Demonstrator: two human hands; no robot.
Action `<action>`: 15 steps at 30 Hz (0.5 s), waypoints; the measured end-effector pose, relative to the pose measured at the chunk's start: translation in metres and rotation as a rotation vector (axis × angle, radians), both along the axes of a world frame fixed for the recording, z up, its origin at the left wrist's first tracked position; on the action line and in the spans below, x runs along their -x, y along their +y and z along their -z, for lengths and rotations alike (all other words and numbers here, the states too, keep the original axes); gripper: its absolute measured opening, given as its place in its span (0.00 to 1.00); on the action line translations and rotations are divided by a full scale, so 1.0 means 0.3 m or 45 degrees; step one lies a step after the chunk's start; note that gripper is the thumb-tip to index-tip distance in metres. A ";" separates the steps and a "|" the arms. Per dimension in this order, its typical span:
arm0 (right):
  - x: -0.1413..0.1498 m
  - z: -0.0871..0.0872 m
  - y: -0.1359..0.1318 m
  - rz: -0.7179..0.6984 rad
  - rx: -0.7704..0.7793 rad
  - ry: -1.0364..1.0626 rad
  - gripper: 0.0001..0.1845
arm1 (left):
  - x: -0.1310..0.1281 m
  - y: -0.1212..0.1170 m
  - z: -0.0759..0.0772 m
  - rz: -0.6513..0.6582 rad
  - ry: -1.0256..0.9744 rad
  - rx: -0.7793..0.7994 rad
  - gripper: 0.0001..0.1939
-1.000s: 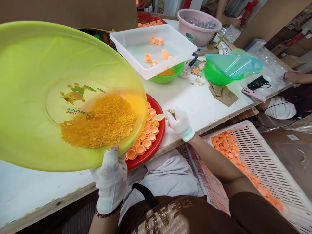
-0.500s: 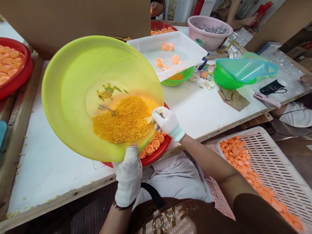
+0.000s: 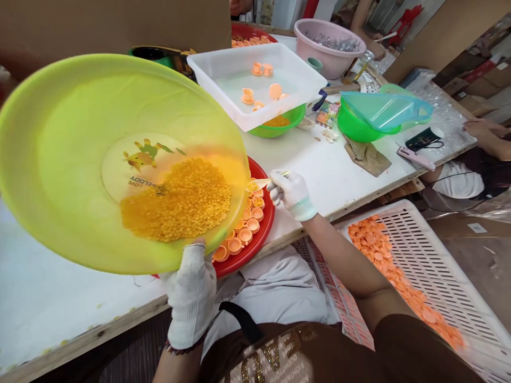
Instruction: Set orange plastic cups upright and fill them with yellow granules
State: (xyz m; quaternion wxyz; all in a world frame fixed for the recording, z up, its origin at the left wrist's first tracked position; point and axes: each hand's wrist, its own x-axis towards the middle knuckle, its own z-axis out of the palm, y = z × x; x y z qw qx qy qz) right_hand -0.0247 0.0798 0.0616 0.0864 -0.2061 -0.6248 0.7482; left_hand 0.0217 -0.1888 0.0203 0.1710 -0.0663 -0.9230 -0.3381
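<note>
My left hand point(image 3: 192, 284), in a white glove, grips the near rim of a large yellow-green basin point(image 3: 59, 133) that is tilted above the table. Small orange-yellow pellets point(image 3: 183, 205) lie heaped in its lower right part. Between the gloved fingers of my right hand point(image 3: 292, 194) is a small pale spoon point(image 3: 260, 182). Its tip is over little orange cups point(image 3: 252, 225) set in a round red tray point(image 3: 268, 218), just right of the basin's rim. A few of these cups have yellow pellets inside. The basin hides the tray's left part.
A white plastic bin point(image 3: 223, 106) with a few orange cups rests partly over a green bowl point(image 3: 297, 118). Further right are another green bowl point(image 3: 355, 123) and a pink basin point(image 3: 331, 61). A white crate point(image 3: 451, 266) of orange pieces stands below the table edge. Other people's arms show at right.
My right hand has drawn the spoon out of the basin to the right, over the cups. The basin has shifted left in view, uncovering more of the red tray.
</note>
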 end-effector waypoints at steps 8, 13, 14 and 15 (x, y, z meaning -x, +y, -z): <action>-0.035 0.075 0.048 -0.026 -0.869 0.161 0.10 | 0.013 -0.014 -0.024 0.038 0.260 0.225 0.12; -0.063 0.047 0.025 0.029 -1.175 0.326 0.10 | 0.009 -0.005 -0.029 -0.011 0.196 0.162 0.13; -0.065 0.033 0.015 0.054 -1.099 0.316 0.11 | 0.007 0.000 -0.028 -0.021 0.131 0.122 0.13; -0.065 0.018 0.001 0.063 -1.012 0.312 0.11 | 0.004 0.005 -0.027 -0.019 0.056 0.058 0.12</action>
